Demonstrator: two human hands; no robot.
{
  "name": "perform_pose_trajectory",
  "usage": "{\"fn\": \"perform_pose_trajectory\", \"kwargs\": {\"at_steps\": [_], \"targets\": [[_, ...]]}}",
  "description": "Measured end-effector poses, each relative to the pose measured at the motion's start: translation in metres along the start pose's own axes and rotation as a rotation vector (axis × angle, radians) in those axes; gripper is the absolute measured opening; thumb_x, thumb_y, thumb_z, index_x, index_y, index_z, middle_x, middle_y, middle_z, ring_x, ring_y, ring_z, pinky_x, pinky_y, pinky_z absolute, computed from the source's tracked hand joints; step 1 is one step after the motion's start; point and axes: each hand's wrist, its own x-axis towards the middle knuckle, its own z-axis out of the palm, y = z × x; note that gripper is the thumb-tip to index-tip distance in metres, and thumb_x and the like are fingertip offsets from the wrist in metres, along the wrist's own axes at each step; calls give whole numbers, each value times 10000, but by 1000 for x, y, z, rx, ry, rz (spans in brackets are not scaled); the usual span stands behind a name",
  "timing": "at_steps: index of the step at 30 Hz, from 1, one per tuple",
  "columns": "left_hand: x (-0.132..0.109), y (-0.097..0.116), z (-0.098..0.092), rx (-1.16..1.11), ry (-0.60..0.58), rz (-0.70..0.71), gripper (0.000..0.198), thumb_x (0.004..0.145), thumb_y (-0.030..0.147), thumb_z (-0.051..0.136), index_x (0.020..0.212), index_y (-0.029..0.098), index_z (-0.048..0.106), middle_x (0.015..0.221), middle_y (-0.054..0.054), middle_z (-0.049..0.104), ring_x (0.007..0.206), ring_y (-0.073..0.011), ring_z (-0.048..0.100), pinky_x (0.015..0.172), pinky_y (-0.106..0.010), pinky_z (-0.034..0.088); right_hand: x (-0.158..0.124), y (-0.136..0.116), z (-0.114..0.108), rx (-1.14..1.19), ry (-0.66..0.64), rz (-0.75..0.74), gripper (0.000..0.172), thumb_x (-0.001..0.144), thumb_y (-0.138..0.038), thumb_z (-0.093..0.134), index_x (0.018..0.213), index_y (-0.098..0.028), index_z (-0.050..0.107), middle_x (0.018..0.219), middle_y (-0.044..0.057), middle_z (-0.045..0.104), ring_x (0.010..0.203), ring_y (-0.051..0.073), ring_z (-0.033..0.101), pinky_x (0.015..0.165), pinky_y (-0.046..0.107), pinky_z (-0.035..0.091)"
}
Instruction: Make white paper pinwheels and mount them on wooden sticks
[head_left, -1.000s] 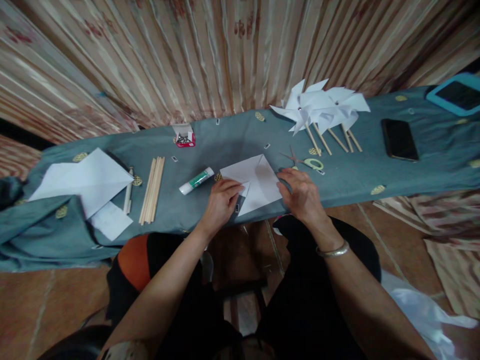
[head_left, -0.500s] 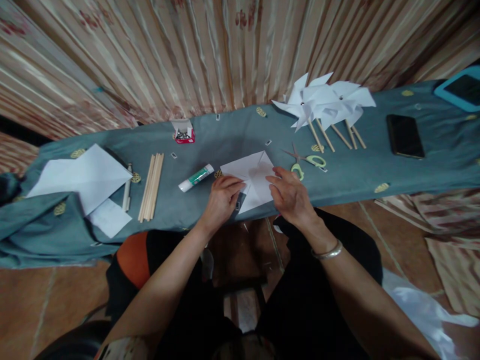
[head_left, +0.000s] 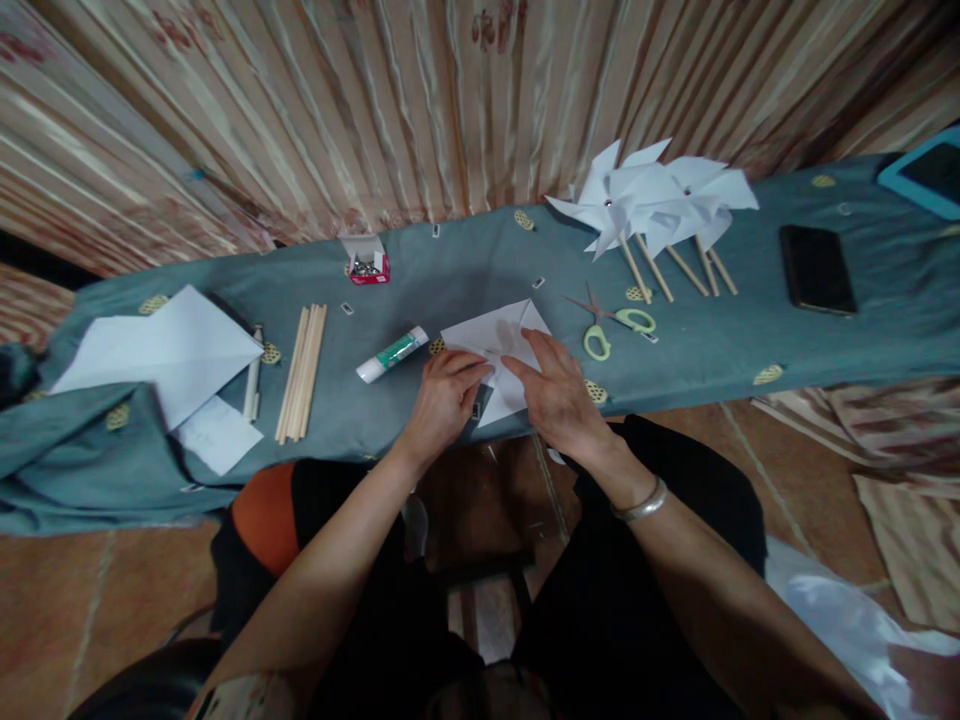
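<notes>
A square sheet of white paper (head_left: 501, 405), with cuts running in from its corners, lies near the front edge of the cloth-covered table. At its left side my left hand (head_left: 444, 395) is closed, fingers pinching a flap of the paper near the centre. My right hand (head_left: 559, 395) rests over the right part of the sheet, fingers apart and index finger pointing toward the middle. Left of the paper lies a glue stick (head_left: 392, 354) with a green label. Scissors (head_left: 598, 340) with light green handles lie open to the right.
Several white paper pinwheels (head_left: 637, 200) on wooden sticks lie at the back right, near a black phone (head_left: 816, 268). A red box of metal pins (head_left: 367, 262) stands at the back. Wooden sticks (head_left: 302, 375), a pen (head_left: 253, 385) and white sheets (head_left: 169, 345) lie on the left.
My right hand has moved left, from the right edge of the paper to over its middle. My left hand stays in place, pinching the flap.
</notes>
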Motion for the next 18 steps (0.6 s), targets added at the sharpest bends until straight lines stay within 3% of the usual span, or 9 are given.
{"fn": "perform_pose_trajectory", "kwargs": {"at_steps": [10,18], "targets": [[-1,2,1,26,-5,1,284,906,134,478,1054,197,712,1100,-79,701,1059,-229,576,965,-444,446,6,-5,5,-22,-24,26,478,839,-42,394,1215,-236,618,1487,97,418,1393,309,312,997,521,417],[-5,18,0,191,-57,36,280,914,149,469,1103,191,672,1176,-89,673,1200,-269,506,1097,-565,277,13,-9,16,12,77,56,373,879,-94,374,1036,-235,682,1415,80,510,1413,280,303,1019,483,401]]}}
